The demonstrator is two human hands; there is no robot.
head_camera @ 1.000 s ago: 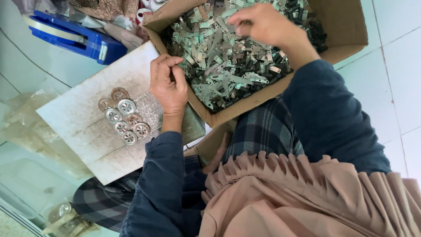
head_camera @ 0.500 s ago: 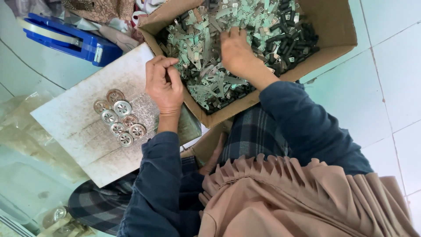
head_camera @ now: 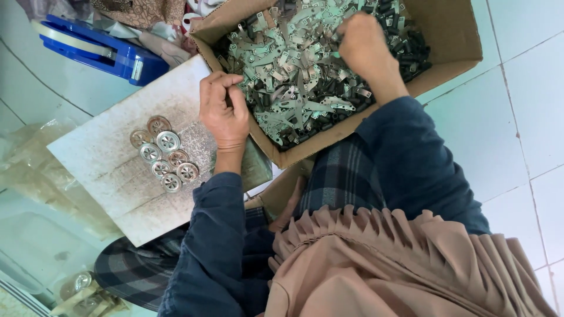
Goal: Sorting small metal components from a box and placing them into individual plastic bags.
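In the cardboard box point(head_camera: 446, 53), the right hand point(head_camera: 361, 44) is digging, curled, into the metal pieces point(head_camera: 294, 76); its grip is hidden. The left hand point(head_camera: 223, 111) is pinching something tiny at the board's point(head_camera: 106, 158) box-side edge, near the round discs point(head_camera: 164, 155). Picking one piece at a time works best.

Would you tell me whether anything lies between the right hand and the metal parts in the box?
Nothing visible does: the right hand is already down among the metal parts in the open box, touching them, while the left hand rests at the box's edge.
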